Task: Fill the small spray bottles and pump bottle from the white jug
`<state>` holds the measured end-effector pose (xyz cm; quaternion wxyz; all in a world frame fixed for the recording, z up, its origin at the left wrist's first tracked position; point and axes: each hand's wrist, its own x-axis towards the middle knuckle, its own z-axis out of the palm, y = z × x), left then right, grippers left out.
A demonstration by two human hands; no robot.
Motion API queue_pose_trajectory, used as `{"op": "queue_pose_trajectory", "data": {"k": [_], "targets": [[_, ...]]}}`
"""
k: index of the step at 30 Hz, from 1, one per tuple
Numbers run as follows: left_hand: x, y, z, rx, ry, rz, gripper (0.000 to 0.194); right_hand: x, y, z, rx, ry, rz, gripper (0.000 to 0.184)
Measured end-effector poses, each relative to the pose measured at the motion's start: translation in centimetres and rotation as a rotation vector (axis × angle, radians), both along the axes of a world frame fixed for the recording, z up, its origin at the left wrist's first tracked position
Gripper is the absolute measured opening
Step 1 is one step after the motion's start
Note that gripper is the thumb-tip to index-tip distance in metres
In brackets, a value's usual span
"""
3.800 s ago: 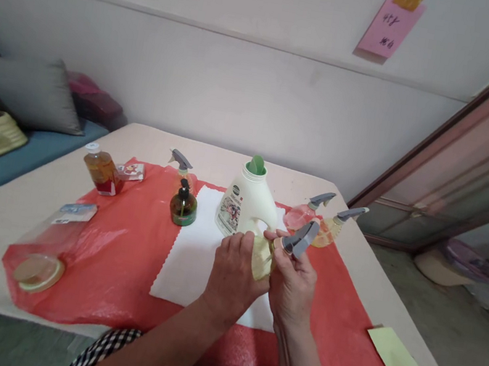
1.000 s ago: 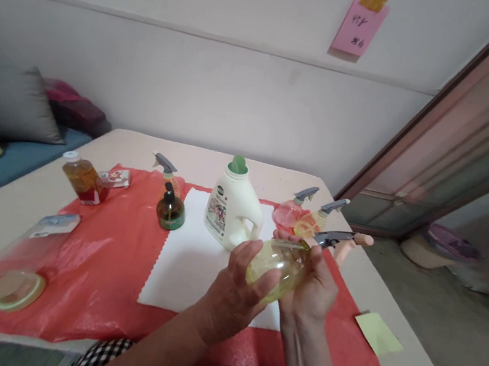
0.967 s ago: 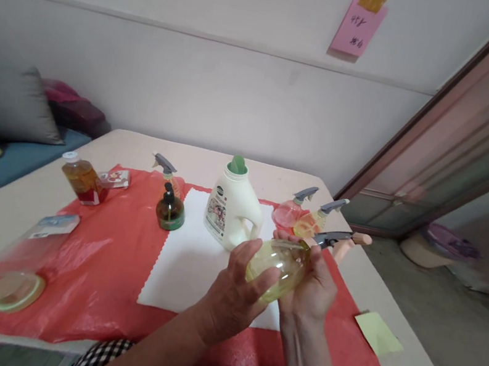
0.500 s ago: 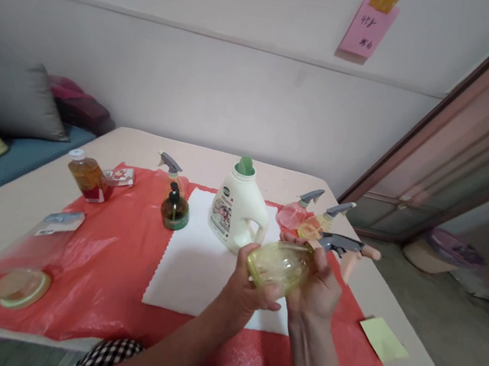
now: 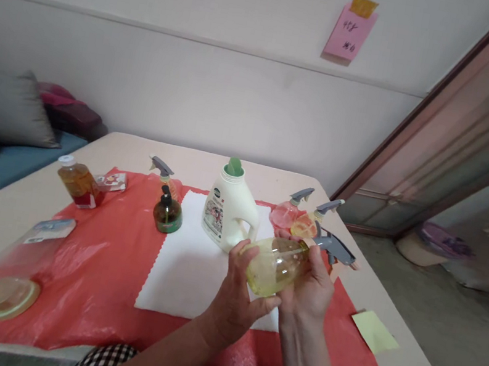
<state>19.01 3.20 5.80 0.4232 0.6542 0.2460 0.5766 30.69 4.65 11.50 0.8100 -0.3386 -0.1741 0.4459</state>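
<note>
Both hands hold a clear yellow spray bottle (image 5: 275, 265) lying on its side above the white cloth (image 5: 193, 265). My left hand (image 5: 236, 300) cups the round base, fingers curled round it. My right hand (image 5: 312, 285) wraps the neck end, and the grey trigger head (image 5: 334, 248) sticks out to the right past its fingers. Just behind the held bottle stands a white detergent jug with a green cap (image 5: 229, 210).
A red plastic sheet (image 5: 87, 282) covers the table. On it stand a green pump bottle (image 5: 167, 212), a grey-headed sprayer (image 5: 161, 168), an amber bottle (image 5: 77, 181), two pink and orange sprayers (image 5: 302, 216), and a clear bag (image 5: 18, 270). A yellow note (image 5: 373, 331) lies at right.
Since the first frame the bottle was turned from upright to lying sideways, trigger head pointing right. In the last second both hands stayed on it, and my left fingers shifted round its base.
</note>
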Motion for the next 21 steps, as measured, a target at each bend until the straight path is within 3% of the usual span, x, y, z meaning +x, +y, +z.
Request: {"op": "queue_pose_trajectory", "data": {"k": [2, 4, 6, 8, 11, 15, 18, 21], "targets": [[-0.3, -0.2, 1.5, -0.384, -0.187, -0.238, 0.088, 0.4, 0.0, -0.2, 0.015, -0.007, 0.014, 0.028], [-0.5, -0.3, 2.8, -0.714, -0.293, -0.434, 0.076, 0.6, -0.1, -0.2, 0.024, -0.023, 0.05, 0.029], [-0.6, -0.3, 3.4, -0.876, -0.299, -0.514, 0.066, 0.6, -0.4, -0.1, 0.024, -0.046, 0.071, 0.029], [-0.5, -0.3, 3.5, -0.869, -0.299, -0.462, 0.068, 0.3, -0.6, 0.3, 0.018, -0.061, 0.066, 0.029], [-0.2, -0.4, 3.4, -0.707, -0.345, -0.28, 0.079, -0.4, -0.9, 1.1, 0.008, -0.066, 0.06, 0.03], [-0.1, -1.0, 3.4, -0.565, -0.344, -0.261, 0.079, -0.8, -1.5, 1.7, -0.014, -0.065, 0.075, 0.034], [0.1, -1.4, 3.1, -0.5, -0.174, -0.212, 0.081, -0.1, -2.6, 0.4, -0.104, -0.097, -0.025, 0.034], [0.7, -1.5, 2.2, -0.37, 0.105, -0.156, 0.085, 1.2, -4.3, -2.1, -0.281, -0.205, -0.172, 0.037]]}}
